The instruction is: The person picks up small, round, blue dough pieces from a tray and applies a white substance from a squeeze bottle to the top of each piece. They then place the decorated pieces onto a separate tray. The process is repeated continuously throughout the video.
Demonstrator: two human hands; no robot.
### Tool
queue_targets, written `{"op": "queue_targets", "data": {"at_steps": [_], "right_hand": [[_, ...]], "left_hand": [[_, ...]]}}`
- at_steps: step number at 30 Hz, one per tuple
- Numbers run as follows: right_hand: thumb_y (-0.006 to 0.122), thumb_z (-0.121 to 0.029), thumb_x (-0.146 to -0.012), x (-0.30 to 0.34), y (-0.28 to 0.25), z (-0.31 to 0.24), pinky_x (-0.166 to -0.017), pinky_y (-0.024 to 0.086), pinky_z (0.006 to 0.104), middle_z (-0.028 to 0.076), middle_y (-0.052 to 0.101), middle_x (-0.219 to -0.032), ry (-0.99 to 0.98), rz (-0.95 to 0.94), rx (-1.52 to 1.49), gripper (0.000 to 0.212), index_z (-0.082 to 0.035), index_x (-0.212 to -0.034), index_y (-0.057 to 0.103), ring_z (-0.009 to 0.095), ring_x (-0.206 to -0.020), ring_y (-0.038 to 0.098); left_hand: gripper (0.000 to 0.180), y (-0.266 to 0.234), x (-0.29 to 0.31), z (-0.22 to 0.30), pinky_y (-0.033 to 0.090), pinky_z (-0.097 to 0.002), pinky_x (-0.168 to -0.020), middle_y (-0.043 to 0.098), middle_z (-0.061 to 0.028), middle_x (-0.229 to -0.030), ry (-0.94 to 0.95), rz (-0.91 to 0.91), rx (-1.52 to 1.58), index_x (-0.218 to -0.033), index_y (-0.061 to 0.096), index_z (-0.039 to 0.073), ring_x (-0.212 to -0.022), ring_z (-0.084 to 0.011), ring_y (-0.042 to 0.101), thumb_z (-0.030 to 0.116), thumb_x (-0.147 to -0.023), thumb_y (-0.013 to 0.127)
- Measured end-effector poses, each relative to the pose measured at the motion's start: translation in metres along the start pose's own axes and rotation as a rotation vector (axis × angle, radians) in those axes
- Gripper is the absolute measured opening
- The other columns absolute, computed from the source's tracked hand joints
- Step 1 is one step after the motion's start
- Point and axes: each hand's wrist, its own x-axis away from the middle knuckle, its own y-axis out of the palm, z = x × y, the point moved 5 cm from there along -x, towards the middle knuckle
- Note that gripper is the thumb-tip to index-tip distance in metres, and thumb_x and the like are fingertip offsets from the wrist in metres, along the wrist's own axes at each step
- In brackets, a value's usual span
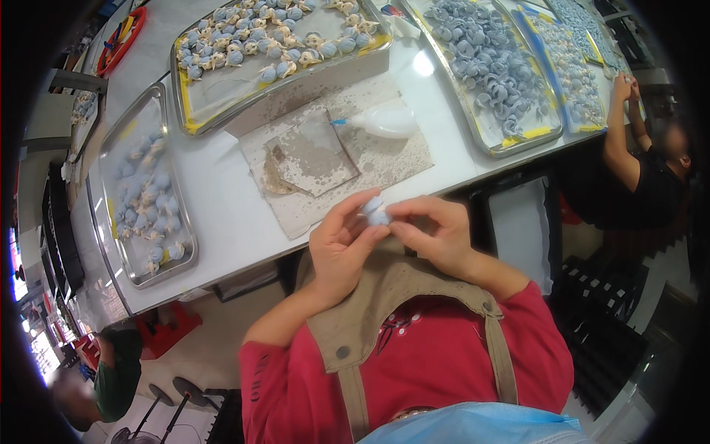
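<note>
Head view: pale blue part (378, 214) grasped from both sides.
Left hand (342, 240) and right hand (438, 235) each pinch it with a thumb-and-finger grip; it sits at the fingertips, between the hands, by the desk's (214, 200) near edge.

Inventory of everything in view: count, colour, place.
Small piece: 1, blue-grey and white, held
Table: 1, white, ahead
Stained board: 1, greyish, table centre
Squeeze bottle: 1, white, on board
Metal trays: 3 nearby, silver, left, far, right
Blue-edged tray: 1, blue, right
Small parts: many, blue-grey and cream, in trays
Round holder: 1, red, far left
Co-workers: 2, dark clothes, right, lower left
Apron: 1, khaki, worn
Shirt: 1, red, worn
Face mask: 1, blue, bottom edge
Left hand: 1, bare, centre
Right hand: 1, bare, centre
</note>
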Motion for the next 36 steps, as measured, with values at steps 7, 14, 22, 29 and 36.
{"op": "queue_targets", "data": {"at_steps": [7,14,22,29,36], "right_hand": [[0.071,0.004,-0.059,0.002,0.004,-0.021,-0.054,0.045,0.0260,0.006,0.064,-0.080,-0.612,0.147,0.436,0.032,-0.005,-0.090,0.066,0.018,-0.062,0.058],[0.070,0.003,-0.060,0.000,0.003,-0.037,-0.052,0.042,0.0275,0.005,0.062,-0.077,-0.682,0.099,0.534,0.031,-0.002,-0.090,0.064,0.019,-0.061,0.057],[0.069,0.003,-0.062,-0.012,0.000,-0.045,-0.053,0.043,0.0283,0.005,0.059,-0.075,-0.752,-0.072,0.544,0.027,-0.002,-0.088,0.062,0.019,-0.061,0.056],[0.068,0.007,-0.057,-0.015,0.001,-0.041,-0.047,0.041,0.0259,0.006,0.061,-0.073,-0.738,0.013,0.509,0.029,-0.003,-0.084,0.064,0.017,-0.055,0.051],[0.069,0.003,-0.059,-0.016,0.002,-0.047,-0.054,0.045,0.0286,0.005,0.060,-0.075,-0.704,-0.068,0.550,0.029,-0.002,-0.087,0.062,0.019,-0.061,0.056]], "left_hand": [[0.040,0.001,0.002,-0.001,0.047,-0.0257,-0.086,0.053,-0.0102,-0.115,-0.011,-0.008,-0.008,-0.118,0.048,-0.006,-0.098,-0.0134,0.055,-0.009,-0.080,0.059],[0.037,0.001,0.003,0.001,0.046,-0.0198,-0.076,0.058,-0.0067,-0.101,-0.001,0.004,-0.078,-0.117,0.050,-0.006,-0.087,-0.0083,0.055,-0.008,-0.081,0.059],[0.034,0.003,0.004,0.010,0.045,-0.0177,-0.069,0.059,-0.0037,-0.093,0.109,-0.003,-0.227,-0.115,0.052,-0.006,-0.077,-0.0060,0.054,-0.006,-0.082,0.059],[0.040,0.005,0.001,0.008,0.047,-0.0223,-0.078,0.057,-0.0069,-0.104,-0.028,0.055,-0.019,-0.118,0.050,-0.006,-0.090,-0.0102,0.055,-0.009,-0.080,0.060],[0.041,0.004,0.001,0.010,0.048,-0.0240,-0.081,0.057,-0.0087,-0.105,0.023,0.033,-0.040,-0.119,0.049,-0.007,-0.091,-0.0113,0.055,-0.009,-0.079,0.061]]}}
